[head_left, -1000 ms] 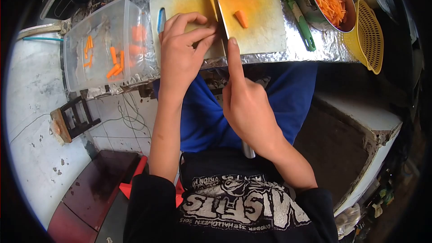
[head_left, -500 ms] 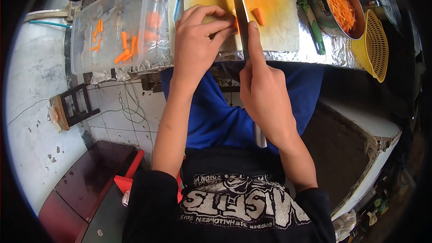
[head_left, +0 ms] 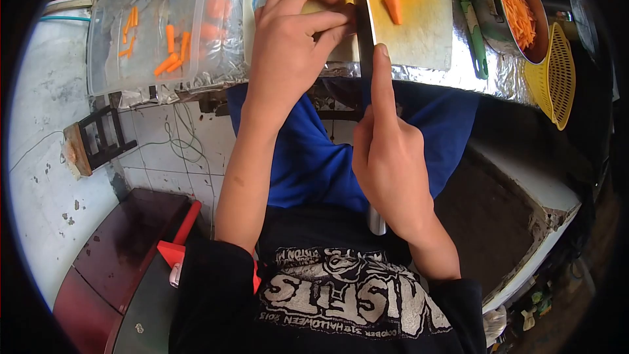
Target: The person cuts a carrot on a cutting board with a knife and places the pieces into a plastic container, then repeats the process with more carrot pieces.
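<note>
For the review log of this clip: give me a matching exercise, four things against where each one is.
Things:
1. knife
2. carrot piece
3. carrot sticks
4. shredded carrot

Places:
A. in the pot
B. in the right hand
C. loose on the board, right of the knife
D. in the clear tub

Pairs: 1-B, 2-C, 3-D, 4-A
</note>
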Demonstrator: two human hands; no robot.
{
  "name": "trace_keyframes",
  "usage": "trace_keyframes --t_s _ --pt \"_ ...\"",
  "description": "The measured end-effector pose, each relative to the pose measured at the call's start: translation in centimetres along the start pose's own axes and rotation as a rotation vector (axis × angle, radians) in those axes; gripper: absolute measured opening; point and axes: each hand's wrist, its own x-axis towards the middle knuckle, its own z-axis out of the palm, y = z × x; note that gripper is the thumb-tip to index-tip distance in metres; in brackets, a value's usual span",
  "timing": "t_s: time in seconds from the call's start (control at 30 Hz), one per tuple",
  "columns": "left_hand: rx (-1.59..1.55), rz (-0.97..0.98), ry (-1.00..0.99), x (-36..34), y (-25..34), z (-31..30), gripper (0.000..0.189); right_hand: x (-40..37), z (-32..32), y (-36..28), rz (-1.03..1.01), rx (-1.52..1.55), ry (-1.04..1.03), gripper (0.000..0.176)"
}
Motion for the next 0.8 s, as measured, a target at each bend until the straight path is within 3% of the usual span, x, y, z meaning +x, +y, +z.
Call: trace_keyframes --t_s 0.23,0.53,0.6,0.7,0.8 --pt "-0.011 0.012 -0.013 0.3 0.1 -0.3 0.013 1.5 0.3 -0.1 0.021 -0.033 -0.021 0.079" --pt "-0.028 -0.031 0.002 0.5 0.9 -0.1 0.018 4.6 -0.5 1.1 -0.188 -0.012 0.171 0.07" --pt "-0.031 -0.029 0.03 0.4 0.9 -0.3 0.019 3.9 -1.7 0.6 -0.104 0.03 0.16 0.069" --pt "0.034 0.054 0.002 0.3 0.7 -0.2 0.018 2.8 -2.8 1.1 -0.173 0.019 0.187 0.068" --pt "0.104 0.261 0.006 0.6 0.1 -0.3 0.011 2.0 -4.1 0.1 -0.215 -0.042 0.19 0.065"
